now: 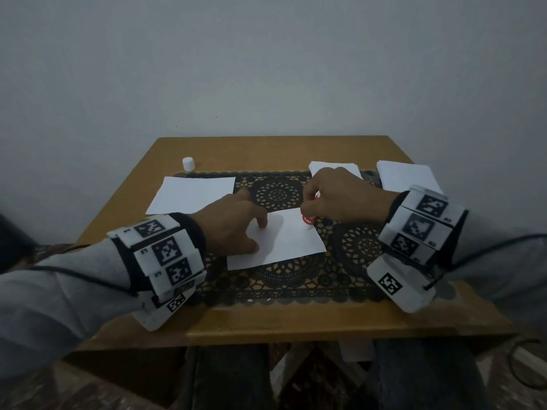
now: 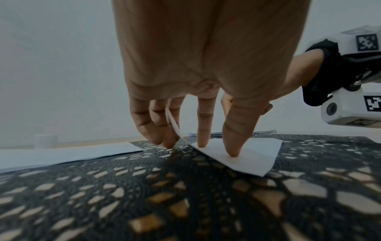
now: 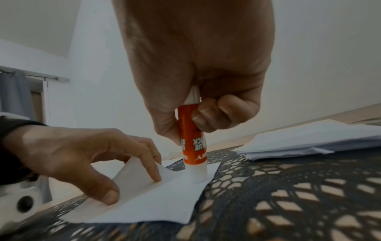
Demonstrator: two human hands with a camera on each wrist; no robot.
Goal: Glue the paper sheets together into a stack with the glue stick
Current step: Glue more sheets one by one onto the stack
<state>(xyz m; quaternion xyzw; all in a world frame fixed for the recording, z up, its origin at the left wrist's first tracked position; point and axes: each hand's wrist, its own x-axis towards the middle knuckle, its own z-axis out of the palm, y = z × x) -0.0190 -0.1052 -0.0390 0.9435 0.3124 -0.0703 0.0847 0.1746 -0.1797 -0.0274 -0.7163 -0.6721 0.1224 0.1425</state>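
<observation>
A white paper sheet (image 1: 284,241) lies on the black lace mat (image 1: 296,279) at the table's middle. My left hand (image 1: 254,235) presses its left part down with straight thumb and index finger (image 2: 203,130); the sheet's near-left corner (image 3: 134,171) curls up against the fingers. My right hand (image 1: 307,208) grips an orange and white glue stick (image 3: 190,140) upright, its uncapped tip touching the sheet's far right corner (image 3: 198,174). The stick's lower end (image 1: 307,221) shows below the right hand in the head view.
The white cap (image 1: 188,164) stands at the table's far left. A single sheet (image 1: 192,193) lies left of the mat's middle. Two paper stacks (image 1: 334,168) (image 1: 408,176) sit at the far right; one stack (image 3: 309,140) is close beside the glue stick.
</observation>
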